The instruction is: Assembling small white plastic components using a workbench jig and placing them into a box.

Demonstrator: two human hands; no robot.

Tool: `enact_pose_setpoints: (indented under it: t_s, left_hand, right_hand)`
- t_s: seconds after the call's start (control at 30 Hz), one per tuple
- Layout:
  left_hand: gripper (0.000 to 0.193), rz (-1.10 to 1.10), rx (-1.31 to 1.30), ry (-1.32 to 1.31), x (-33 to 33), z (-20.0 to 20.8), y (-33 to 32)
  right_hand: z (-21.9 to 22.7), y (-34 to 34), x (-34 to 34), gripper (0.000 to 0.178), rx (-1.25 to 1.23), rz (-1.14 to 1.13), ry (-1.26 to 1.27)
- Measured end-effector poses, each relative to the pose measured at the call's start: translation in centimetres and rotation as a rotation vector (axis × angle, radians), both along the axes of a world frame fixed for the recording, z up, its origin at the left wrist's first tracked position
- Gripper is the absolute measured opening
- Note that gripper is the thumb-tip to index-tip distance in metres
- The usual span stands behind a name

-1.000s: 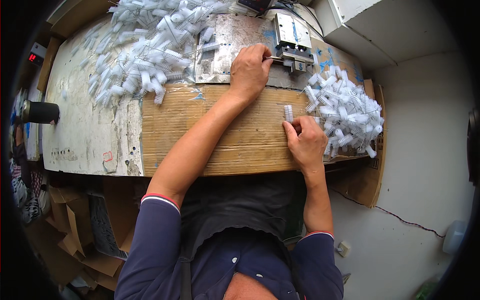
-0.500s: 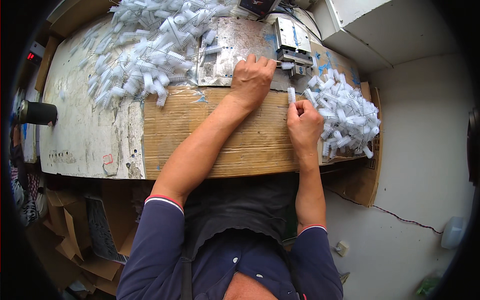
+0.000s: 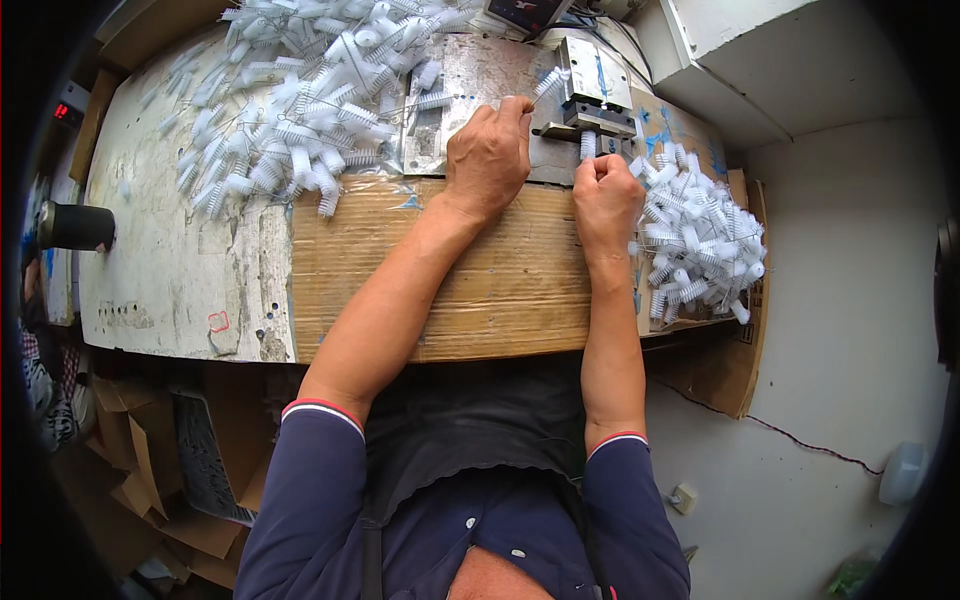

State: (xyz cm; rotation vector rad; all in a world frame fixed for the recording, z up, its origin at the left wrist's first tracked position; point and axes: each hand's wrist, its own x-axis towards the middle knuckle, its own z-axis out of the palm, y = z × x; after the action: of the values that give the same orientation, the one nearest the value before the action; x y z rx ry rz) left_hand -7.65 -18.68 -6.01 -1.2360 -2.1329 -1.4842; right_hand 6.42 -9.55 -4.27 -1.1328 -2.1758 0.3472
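Observation:
My left hand [image 3: 488,150] is closed in a pinch above the metal plate [image 3: 480,68]. From its fingertips a small white bristle brush [image 3: 548,83] slants up to the right, its wire end at the fingers. My right hand [image 3: 608,205] is closed too, pinching another white brush [image 3: 588,146] whose bristles point away from me. That brush stands at the front of a steel clamping fixture [image 3: 592,75] with dark jaws [image 3: 598,117]; whether it touches them I cannot tell.
A large pile of white brushes [image 3: 300,110] covers the back left of the worktable. A smaller pile [image 3: 700,235] lies right of my right hand, by a cardboard side [image 3: 750,350]. Cardboard [image 3: 450,270] covers the table's front. A dark cylinder [image 3: 78,226] sticks in at left.
My left hand has drawn left, and its brush has left the fixture's front and now tilts up beside it. My right hand has moved forward, bringing its brush to the fixture.

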Motion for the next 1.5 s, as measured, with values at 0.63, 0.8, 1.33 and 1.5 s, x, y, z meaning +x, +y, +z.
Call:
enact_pose_setpoints:
  t_s: [0.63,0.8,1.33,1.5]
  left_hand:
    - [0.007,-0.177,-0.029,0.034,0.0,-0.6,1.3]
    - [0.006,-0.161,-0.008,0.030,-0.1,-1.0,1.7]
    - [0.006,-0.156,-0.081,0.214,0.7,-0.8,1.4]
    - [0.007,-0.126,-0.187,0.340,1.6,-0.7,1.5]
  right_hand:
    - [1.9,-2.0,3.8,0.013,0.086,-0.065,0.034]
    - [3.1,1.6,4.7,0.010,0.325,-0.166,-0.079]
    - [3.8,9.5,0.8,0.019,0.119,-0.100,-0.562]
    - [4.1,8.9,1.4,0.020,0.117,-0.193,-0.261]
